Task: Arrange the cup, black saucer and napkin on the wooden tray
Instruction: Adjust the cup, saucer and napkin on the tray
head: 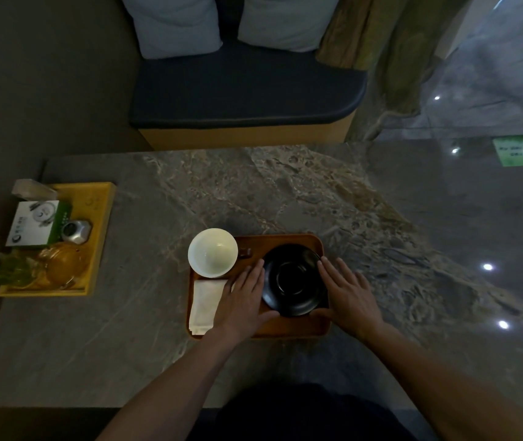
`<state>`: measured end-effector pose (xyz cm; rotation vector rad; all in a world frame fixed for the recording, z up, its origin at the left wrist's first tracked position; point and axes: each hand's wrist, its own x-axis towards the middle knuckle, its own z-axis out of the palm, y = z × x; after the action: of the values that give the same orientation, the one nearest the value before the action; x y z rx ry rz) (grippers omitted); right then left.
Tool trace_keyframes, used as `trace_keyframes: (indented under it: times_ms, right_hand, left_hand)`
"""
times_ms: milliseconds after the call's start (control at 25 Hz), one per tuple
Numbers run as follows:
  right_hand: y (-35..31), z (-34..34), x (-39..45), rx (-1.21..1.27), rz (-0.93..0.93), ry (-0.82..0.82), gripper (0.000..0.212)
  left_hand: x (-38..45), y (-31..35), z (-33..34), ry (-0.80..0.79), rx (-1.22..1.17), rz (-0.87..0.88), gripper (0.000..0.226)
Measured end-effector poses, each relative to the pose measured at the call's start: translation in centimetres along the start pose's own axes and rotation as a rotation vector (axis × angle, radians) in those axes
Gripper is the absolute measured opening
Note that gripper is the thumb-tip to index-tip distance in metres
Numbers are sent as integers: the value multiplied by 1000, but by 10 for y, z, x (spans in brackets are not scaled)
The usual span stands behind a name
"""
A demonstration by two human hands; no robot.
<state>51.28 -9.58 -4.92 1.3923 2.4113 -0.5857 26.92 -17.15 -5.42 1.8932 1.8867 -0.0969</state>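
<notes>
A brown wooden tray [288, 329] lies on the marble table in front of me. The black saucer [293, 280] rests on its right half. My left hand [244, 300] presses against the saucer's left rim and my right hand [349, 297] against its right rim, thumbs under the near edge. The white cup [212, 252] stands at the tray's far left corner, overhanging the edge. A folded white napkin [204, 305] lies along the tray's left side, partly under my left hand. A small dark rest [244, 251] sits beside the cup.
A yellow tray [101, 218] at the table's left edge holds a tissue box [36, 222], a small silver device [75, 232], a glass teapot [63, 265] and a plant. A cushioned bench [247, 100] stands beyond the table. Glossy floor lies to the right.
</notes>
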Motion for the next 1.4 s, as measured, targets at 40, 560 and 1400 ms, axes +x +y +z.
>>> trace_keyframes:
  times_ms: [40,560,1400]
  right_hand:
    - [0,0,0,-3,-1,2,106]
    - [-6,11,-9,-22,-20,4,101]
    - [-18,11,-13,61,36,50,108]
  left_hand:
    - [0,0,0,-1,-1,1,100]
    - [-14,-7,-5,-24,15,-5,97]
    - [-17,-10,1,-16,13,-83,94]
